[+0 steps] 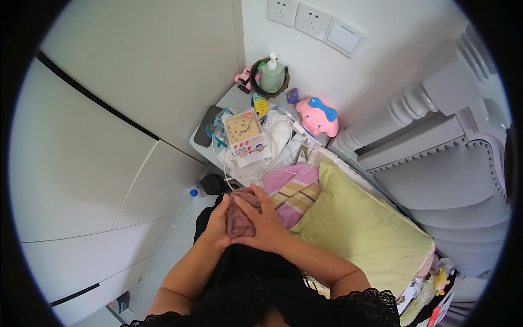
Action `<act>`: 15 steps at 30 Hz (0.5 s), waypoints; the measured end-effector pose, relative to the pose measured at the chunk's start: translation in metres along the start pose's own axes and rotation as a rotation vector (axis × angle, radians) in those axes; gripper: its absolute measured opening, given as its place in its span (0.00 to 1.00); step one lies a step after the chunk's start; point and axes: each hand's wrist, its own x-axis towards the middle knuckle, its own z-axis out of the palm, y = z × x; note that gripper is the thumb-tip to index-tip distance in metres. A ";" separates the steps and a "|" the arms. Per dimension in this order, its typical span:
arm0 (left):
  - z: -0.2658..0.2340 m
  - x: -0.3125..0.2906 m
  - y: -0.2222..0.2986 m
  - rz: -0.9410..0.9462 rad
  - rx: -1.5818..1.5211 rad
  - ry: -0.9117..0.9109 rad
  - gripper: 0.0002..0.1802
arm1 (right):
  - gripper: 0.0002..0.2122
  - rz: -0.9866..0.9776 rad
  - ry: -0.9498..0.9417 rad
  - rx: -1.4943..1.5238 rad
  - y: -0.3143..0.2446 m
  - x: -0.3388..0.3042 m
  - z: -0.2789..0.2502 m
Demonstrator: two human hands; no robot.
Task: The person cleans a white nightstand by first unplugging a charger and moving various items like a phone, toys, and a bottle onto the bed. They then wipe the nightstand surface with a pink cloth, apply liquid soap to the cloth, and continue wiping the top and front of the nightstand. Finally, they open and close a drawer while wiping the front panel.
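Observation:
A small fuzzy mauve bundle (237, 219) is held in front of my body, just short of the bedside table. It looks like folded soft cloth, though its exact kind is hard to make out. Along its left side my left hand (218, 224) is wrapped, thumb upward. My right hand (266, 220) lies over its top and right side, with thumb and fingers curved round it. Part of the bundle's far and lower surface is hidden by my hands.
A cluttered bedside table (197, 143) holds a small box (246, 136), white cables, a green pump bottle (271, 76) and a pink plush toy (317, 117). The bed with a green pillow (359, 234) and grey headboard is on the right; white cabinet doors (98, 158) stand left.

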 end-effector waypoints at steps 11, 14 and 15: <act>0.039 0.023 -0.010 0.019 0.343 -0.278 0.45 | 0.26 -0.054 0.980 -0.306 0.051 0.025 -0.178; 0.022 0.027 -0.006 0.044 0.391 -0.119 0.38 | 0.25 -0.233 0.976 -0.552 0.027 0.068 -0.216; 0.017 0.027 -0.005 0.058 0.368 -0.067 0.31 | 0.25 -0.241 0.969 -0.640 0.026 0.085 -0.222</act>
